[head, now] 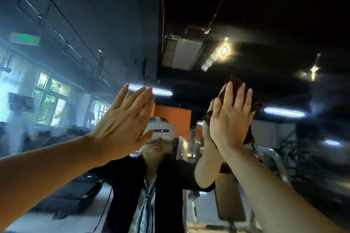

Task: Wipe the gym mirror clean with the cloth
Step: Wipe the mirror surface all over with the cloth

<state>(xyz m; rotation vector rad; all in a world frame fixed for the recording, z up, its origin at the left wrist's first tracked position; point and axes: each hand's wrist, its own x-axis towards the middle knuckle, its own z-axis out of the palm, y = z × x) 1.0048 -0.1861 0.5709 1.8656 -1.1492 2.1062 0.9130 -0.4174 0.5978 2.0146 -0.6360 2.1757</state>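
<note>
The gym mirror (pixel 217 15) fills the view straight ahead and shows my own reflection. My right hand (pixel 230 117) is raised with straight fingers and presses a dark red cloth (pixel 253 104) flat against the glass; the cloth bunches out above and to the right of the fingers. My left hand (pixel 123 121) is flat on the mirror to the left, fingers straight and together, touching its own reflection. A vertical seam (pixel 160 24) between mirror panels runs above my left hand.
The mirror reflects a dim gym: windows (pixel 51 100) at the left, a green exit sign (pixel 24 38), ceiling lights (pixel 223 50), an orange wall (pixel 172 119) and exercise machines (pixel 229 195) low at the right.
</note>
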